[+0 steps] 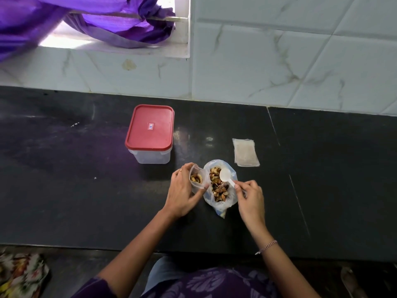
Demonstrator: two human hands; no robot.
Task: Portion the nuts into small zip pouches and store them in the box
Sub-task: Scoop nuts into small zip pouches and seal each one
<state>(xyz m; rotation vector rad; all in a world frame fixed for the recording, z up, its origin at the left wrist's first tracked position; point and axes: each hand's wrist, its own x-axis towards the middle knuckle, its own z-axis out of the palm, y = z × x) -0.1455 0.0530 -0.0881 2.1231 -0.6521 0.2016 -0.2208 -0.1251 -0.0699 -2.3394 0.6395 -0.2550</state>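
My left hand (182, 193) grips a small clear zip pouch (197, 179), held upright with its mouth open and some nuts inside. Just to its right lies a larger clear plastic bag of mixed nuts (219, 188), open on the black counter. My right hand (250, 200) pinches the handle of a white plastic spoon (225, 176), whose bowl hangs over the big bag's opening and looks empty. A clear box with a red lid (150, 134) stands closed behind and to the left of my hands. A flat stack of empty zip pouches (245, 152) lies to the right rear.
The black stone counter (86, 168) runs to a white tiled wall (279, 61) at the back. A window with a purple curtain (96, 18) is at the upper left. The counter's front edge is close to my body; patterned cloth (21, 274) lies low on the left.
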